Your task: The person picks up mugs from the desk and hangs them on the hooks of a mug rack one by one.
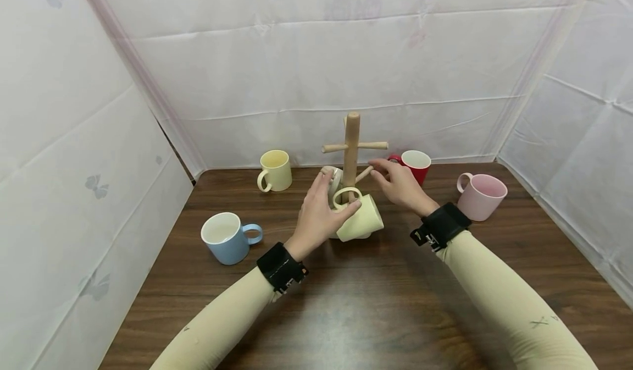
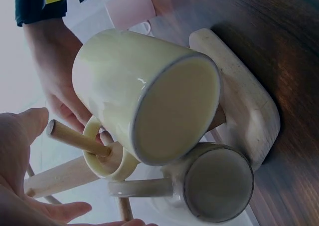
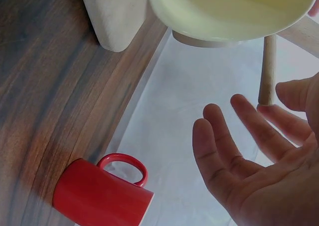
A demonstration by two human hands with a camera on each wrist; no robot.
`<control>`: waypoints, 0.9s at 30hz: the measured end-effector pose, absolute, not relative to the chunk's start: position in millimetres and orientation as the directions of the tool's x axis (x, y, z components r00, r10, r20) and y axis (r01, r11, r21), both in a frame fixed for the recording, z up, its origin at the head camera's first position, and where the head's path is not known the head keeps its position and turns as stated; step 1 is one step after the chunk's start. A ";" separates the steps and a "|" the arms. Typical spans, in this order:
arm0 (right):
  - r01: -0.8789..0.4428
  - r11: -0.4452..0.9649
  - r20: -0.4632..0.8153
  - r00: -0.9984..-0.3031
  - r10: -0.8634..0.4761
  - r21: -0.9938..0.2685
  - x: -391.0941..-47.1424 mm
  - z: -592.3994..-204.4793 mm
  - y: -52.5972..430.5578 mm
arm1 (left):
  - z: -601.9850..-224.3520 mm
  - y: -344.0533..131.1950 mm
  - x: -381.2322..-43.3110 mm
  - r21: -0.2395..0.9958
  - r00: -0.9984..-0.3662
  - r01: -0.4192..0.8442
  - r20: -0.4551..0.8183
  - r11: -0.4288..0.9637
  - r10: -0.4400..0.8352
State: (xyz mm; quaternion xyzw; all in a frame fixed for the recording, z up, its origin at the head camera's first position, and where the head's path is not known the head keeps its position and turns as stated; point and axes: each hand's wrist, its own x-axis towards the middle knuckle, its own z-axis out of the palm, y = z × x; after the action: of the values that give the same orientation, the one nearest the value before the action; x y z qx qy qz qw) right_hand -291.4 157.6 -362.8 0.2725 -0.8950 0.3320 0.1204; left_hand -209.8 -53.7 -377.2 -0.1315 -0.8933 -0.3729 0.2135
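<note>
Hanging looks nearly done: mug (image 1: 363,222) at the rack's (image 1: 351,139) six o'clock, left hand (image 1: 317,211) and right hand (image 1: 399,185) fingers apart; next wants careful withdrawal!

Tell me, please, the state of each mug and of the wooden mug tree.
Pale-yellow front mug: tilted, handle looped around a peg
White mug: tilted, partly hidden
Wooden mug tree: standing upright
Blue mug: upright, looks empty
Yellow back mug: upright
Red mug: upright, partly hidden
Pink mug: upright
</note>
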 end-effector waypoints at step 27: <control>-0.575 0.627 0.433 -0.815 -0.385 -0.525 -289.1 -365.2 157.4 | -383.5 -52.9 -215.0 0.608 -0.870 0.411 0.484 0.679 0.094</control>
State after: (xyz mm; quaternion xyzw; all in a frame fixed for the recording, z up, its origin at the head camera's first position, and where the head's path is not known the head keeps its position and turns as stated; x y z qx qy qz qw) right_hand -289.1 157.4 -365.2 0.2694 -0.8909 0.3375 0.1409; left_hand -215.0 -52.9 -383.5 -0.1418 -0.8915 -0.3745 0.2117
